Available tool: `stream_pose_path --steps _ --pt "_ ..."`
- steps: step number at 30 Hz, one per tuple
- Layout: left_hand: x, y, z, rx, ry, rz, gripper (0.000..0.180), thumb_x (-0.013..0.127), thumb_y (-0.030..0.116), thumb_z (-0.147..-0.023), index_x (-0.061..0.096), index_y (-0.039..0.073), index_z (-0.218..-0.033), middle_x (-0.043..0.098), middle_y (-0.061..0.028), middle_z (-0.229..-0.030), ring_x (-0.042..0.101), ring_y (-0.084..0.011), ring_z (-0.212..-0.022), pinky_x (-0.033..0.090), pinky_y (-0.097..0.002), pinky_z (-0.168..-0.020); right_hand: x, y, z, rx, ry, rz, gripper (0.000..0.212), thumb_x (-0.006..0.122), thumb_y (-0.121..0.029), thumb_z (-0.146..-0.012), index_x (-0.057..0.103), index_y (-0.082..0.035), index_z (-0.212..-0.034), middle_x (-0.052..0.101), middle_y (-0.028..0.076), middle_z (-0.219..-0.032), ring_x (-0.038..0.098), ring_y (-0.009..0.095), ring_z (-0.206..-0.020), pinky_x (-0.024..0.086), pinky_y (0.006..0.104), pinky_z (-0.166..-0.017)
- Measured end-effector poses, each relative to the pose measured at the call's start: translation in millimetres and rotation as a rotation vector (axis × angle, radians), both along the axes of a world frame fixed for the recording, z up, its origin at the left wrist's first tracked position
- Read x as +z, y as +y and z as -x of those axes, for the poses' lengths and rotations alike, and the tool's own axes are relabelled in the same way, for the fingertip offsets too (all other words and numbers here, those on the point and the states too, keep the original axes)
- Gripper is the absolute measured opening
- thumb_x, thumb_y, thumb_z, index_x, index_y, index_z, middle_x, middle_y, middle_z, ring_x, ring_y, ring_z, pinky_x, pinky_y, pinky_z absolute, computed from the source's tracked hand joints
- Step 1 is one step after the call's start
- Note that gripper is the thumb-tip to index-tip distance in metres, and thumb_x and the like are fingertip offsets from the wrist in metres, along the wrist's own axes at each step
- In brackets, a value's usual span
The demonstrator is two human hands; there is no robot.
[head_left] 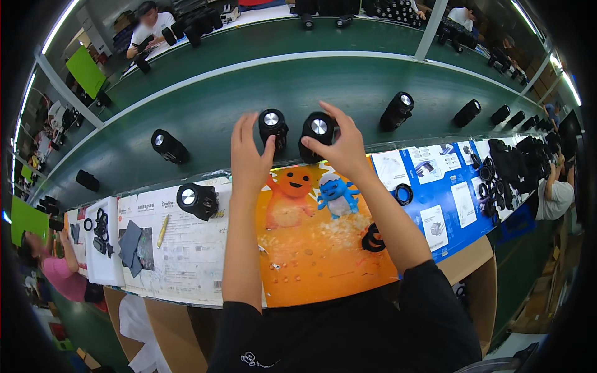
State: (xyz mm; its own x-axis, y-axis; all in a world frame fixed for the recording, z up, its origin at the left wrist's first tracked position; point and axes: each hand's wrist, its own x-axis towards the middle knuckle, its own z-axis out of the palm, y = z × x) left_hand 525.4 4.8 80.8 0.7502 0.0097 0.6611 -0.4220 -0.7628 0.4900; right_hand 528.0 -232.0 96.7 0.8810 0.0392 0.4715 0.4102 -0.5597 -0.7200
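At the conveyor's near edge my two hands are side by side, each at a black cylindrical speaker with a silver round end. My left hand (250, 152) is closed on the left speaker (272, 132), its fingers along the left side and its thumb in front. My right hand (342, 146) curves round the other speaker (318, 132), thumb on the near side and index finger over the far right. Both speakers stand roughly upright, slightly apart. Below them lies an orange mat (298, 255) with cartoon figures. Black rings (373, 238) rest near my right forearm.
Several more speakers stand along the green conveyor (217, 105); one speaker (197, 200) is on the white sheet at left. A white tray (102, 248), grey cloth (130, 247) and yellow pen (163, 231) lie there. Black rings (491, 186) cover the blue sheet's right. Co-workers sit around.
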Motion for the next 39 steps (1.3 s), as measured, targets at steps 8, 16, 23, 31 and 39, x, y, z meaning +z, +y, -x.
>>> stream_pose_path --steps 8,16,23,31,39 --pt "-84 -16 79 -0.593 0.659 1.093 0.062 0.058 0.056 -0.117 0.058 0.004 -0.151 0.07 -0.008 -0.132 0.066 -0.0156 -0.123 0.056 -0.035 -0.104 -16 35 79 0.385 0.382 -0.506 0.087 0.095 -0.036 -0.091 0.055 -0.006 -0.163 0.071 0.013 -0.143 0.07 0.022 -0.124 0.053 0.0369 -0.112" --pt "-88 -15 93 -0.647 0.563 1.608 0.093 0.063 0.075 -0.104 0.043 0.009 -0.167 0.067 -0.0135 -0.144 0.07 -0.0273 -0.13 0.06 -0.046 -0.112 -99 60 123 0.466 0.392 -0.652 0.094 0.089 -0.032 -0.099 0.039 -0.001 -0.172 0.06 0.019 -0.158 0.063 0.028 -0.14 0.049 0.0387 -0.118" --pt "-70 3 94 -0.69 0.389 1.57 0.061 0.087 0.034 -0.101 0.058 0.003 -0.144 0.072 -0.0116 -0.128 0.074 -0.0254 -0.114 0.064 -0.0398 -0.101 -93 59 126 0.405 0.287 -0.204 0.09 0.095 -0.029 -0.093 0.047 0.004 -0.162 0.07 0.021 -0.14 0.07 0.027 -0.128 0.056 0.0388 -0.108" --pt "-85 5 89 -0.57 0.26 1.71 0.071 0.082 0.051 -0.102 0.055 0.003 -0.146 0.071 -0.0128 -0.129 0.075 -0.0273 -0.115 0.065 -0.043 -0.101 -93 68 133 0.308 0.139 -0.054 0.093 0.094 -0.027 -0.092 0.045 0.003 -0.165 0.065 0.026 -0.146 0.064 0.042 -0.135 0.05 0.0467 -0.115" --pt "-83 -4 90 -0.764 0.386 1.592 0.089 0.096 0.053 -0.087 0.053 0.002 -0.146 0.07 -0.0155 -0.126 0.074 -0.0306 -0.119 0.064 -0.0447 -0.104 -96 58 132 0.35 0.229 -0.216 0.094 0.096 -0.027 -0.091 0.047 0.007 -0.162 0.069 0.024 -0.143 0.071 0.033 -0.13 0.054 0.0401 -0.112"
